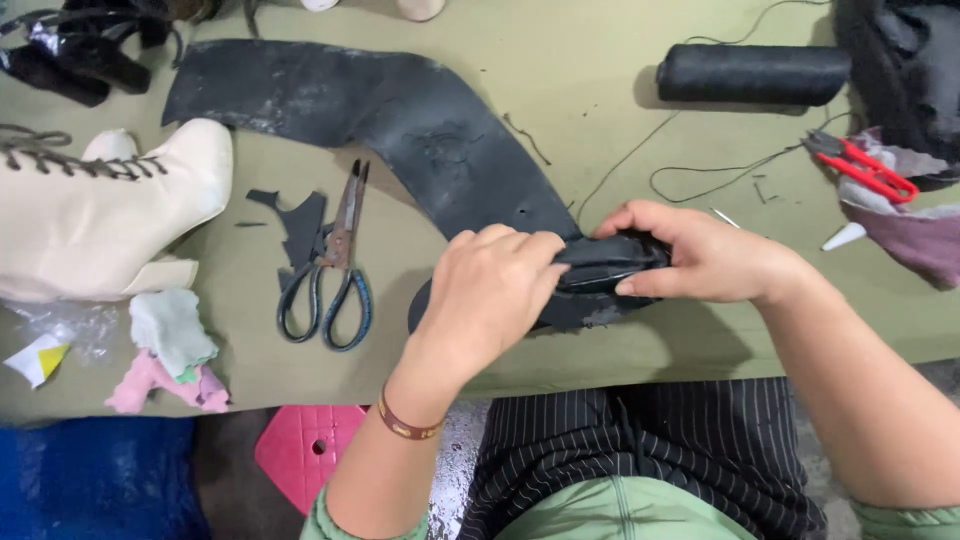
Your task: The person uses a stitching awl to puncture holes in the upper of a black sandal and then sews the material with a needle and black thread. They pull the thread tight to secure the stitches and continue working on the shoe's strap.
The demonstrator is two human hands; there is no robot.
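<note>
Both hands (600, 275) pinch a folded, scuffed black leather piece (440, 140).

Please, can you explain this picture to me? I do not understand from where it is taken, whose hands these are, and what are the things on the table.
The one picture comes from a camera worn on a person's head, looking down. There is no machine: the left hand and right hand are that person's own. Together they grip a small black shoe piece at the edge of a green table. Under it runs a long black sheet. Nearby lie scissors, a cream laced boot, a black thread spool, red snips and fabric scraps.
</note>
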